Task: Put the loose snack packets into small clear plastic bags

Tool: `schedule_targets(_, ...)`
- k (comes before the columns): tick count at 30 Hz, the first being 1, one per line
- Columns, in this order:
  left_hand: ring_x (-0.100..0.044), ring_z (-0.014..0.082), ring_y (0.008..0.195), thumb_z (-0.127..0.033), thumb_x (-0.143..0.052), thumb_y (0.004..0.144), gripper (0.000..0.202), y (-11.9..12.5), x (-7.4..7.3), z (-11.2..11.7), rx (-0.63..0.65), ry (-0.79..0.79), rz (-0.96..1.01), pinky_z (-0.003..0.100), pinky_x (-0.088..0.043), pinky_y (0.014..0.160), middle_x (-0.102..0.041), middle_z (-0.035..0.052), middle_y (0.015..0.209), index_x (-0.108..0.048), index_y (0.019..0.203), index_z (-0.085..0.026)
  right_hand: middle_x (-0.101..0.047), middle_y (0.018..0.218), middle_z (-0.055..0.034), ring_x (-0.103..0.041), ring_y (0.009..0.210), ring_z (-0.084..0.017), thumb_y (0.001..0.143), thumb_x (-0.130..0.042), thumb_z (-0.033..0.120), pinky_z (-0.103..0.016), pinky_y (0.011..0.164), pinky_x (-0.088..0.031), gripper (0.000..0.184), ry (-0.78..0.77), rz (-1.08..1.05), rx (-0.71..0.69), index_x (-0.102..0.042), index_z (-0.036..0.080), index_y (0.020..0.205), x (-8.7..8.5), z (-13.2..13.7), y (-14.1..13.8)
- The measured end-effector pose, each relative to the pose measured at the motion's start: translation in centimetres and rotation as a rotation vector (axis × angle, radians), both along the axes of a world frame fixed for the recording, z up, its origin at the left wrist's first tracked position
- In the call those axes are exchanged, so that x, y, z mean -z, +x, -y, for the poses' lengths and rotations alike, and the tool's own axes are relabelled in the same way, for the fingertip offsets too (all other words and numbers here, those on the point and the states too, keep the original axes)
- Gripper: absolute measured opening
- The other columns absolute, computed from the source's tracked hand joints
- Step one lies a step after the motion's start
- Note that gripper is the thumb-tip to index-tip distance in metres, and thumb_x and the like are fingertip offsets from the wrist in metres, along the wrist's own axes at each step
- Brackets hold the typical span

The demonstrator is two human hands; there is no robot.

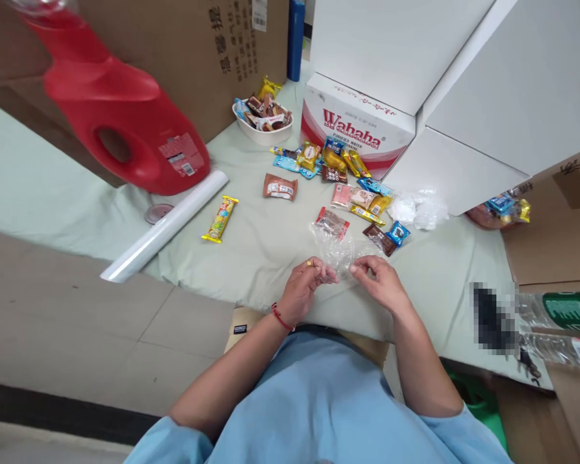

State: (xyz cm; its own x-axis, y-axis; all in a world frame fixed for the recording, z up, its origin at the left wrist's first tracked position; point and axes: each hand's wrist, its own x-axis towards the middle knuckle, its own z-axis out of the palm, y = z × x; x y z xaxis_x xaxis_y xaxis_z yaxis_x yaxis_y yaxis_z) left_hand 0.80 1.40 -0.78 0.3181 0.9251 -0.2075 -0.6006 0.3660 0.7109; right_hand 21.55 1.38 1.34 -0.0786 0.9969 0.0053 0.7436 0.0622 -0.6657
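Observation:
My left hand (309, 283) is closed, its fingertips pinching the near edge of a clear plastic bag (337, 252). Thumb and fingers of my right hand (379, 282) pinch the same bag at its right side. A red and brown snack packet (332, 223) lies at the bag's far end; I cannot tell whether it is inside or under it. Just beyond my right hand are a dark brown wrapped snack (379, 239) and a blue one (398, 233). A brown packet (280, 187) and a yellow snack bar (220, 220) rest farther left on the cloth.
Several wrapped snacks (336, 158) lie against a Wahaha box (362, 129). A white bowl (265, 136) holds more snacks. At left are a red jug (140, 109) and a white roll (167, 225). Crumpled clear bags (420, 209) lie right; plastic bottles (560, 309) lie at the right edge.

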Motion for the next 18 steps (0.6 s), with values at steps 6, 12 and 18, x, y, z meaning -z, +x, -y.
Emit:
schedule_targets(6,-0.061,0.0128,0.071,-0.032,-0.067,0.077,0.02,-1.9,0.3,-0.2,-0.136,0.006,0.037,0.026,-0.05,0.072,-0.064,0.0003,0.074,-0.054,0.067,-0.019,-0.06,0.078,0.0005,-0.05,0.066,-0.015,0.088,-0.07,0.051,-0.028,0.064,-0.042,0.029,-0.039,-0.369,0.046,-0.068,0.022,0.084,1.0,-0.6,-2.1)
schedule_targets(12,-0.061,0.0092,0.068,-0.034,-0.072,0.076,0.026,-6.1,0.8,-3.4,-0.275,-0.101,0.05,0.022,-0.049,0.067,-0.06,-0.0023,0.079,-0.05,0.073,-0.019,-0.067,0.092,-0.0022,-0.062,0.08,-0.017,0.097,-0.063,0.048,-0.03,0.074,-0.051,0.025,0.148,-0.454,0.081,-0.06,0.024,0.092,-1.4,0.1,-3.3)
schedule_targets(18,-0.072,0.0173,0.09,-0.038,-0.077,0.079,0.042,-6.9,-0.3,-4.5,-0.307,-0.208,-0.078,0.03,-0.057,0.074,-0.061,0.0035,0.116,-0.052,0.109,-0.024,-0.064,0.079,0.0031,-0.058,0.055,-0.012,0.097,-0.063,0.051,-0.026,0.05,-0.049,0.028,0.043,-0.695,0.13,-0.051,0.026,0.093,-1.6,0.2,-6.7)
